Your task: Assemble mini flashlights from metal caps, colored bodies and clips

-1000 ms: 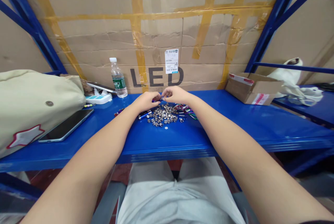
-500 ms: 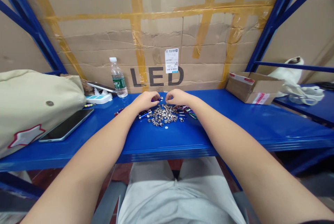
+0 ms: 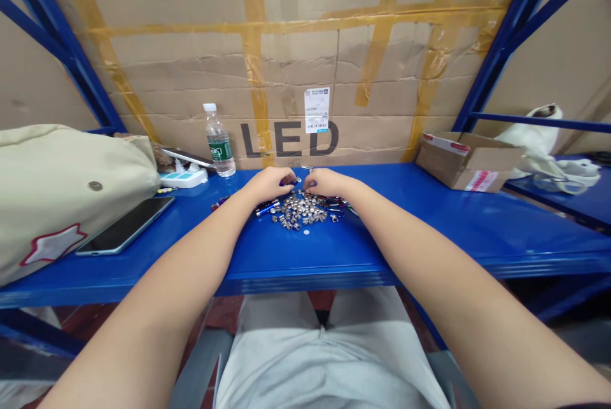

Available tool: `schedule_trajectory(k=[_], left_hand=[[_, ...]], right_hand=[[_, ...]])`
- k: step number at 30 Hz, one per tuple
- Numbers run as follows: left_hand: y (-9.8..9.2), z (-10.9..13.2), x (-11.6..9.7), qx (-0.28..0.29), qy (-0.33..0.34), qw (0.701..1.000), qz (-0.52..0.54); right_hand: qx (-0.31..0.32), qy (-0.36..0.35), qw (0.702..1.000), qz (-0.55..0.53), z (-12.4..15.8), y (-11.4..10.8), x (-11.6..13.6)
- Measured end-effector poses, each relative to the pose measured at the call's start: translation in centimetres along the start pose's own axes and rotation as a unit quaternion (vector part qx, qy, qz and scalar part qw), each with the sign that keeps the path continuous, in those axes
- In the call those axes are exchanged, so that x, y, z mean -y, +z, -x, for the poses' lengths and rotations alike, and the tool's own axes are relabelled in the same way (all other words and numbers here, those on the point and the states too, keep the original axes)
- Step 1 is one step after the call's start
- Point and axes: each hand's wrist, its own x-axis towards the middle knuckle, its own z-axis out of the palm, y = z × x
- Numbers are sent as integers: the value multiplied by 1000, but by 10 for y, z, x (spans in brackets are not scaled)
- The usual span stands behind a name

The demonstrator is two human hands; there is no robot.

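My left hand is closed around a small dark blue metal tube, mostly hidden by the fingers, with a round silver end showing. Opposite it, my right hand points its bent fingers down at the back edge of a heap of small silver metal caps. Those fingertips are pinched together, and what lies between them is too small to tell. Blue metal tubes lie left of the heap, beneath my left wrist. Coloured metal pieces lie on its right, partly under my right forearm. One pale disc sits in front.
The blue table backs onto a large taped cardboard box. On the left are a water bottle, a white power strip, a phone and a cream bag. A small open carton stands right.
My right hand has lowered slightly, its fingertips now at the caps. My left hand stays nearly in place with the tube. The whole view has shifted a little.
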Motion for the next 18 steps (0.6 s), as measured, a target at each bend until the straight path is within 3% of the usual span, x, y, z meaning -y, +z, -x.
schedule_trajectory(k=[8, 13, 18], left_hand=[[1, 0, 1, 6, 4, 1000, 1], [1, 0, 1, 10, -2, 1000, -2], [1, 0, 1, 15, -6, 1000, -4]], right_hand=[[26, 9, 1000, -7, 2, -3, 1], [-1, 39, 999, 9, 3, -2, 3], [13, 13, 1000, -24, 3, -3, 5]])
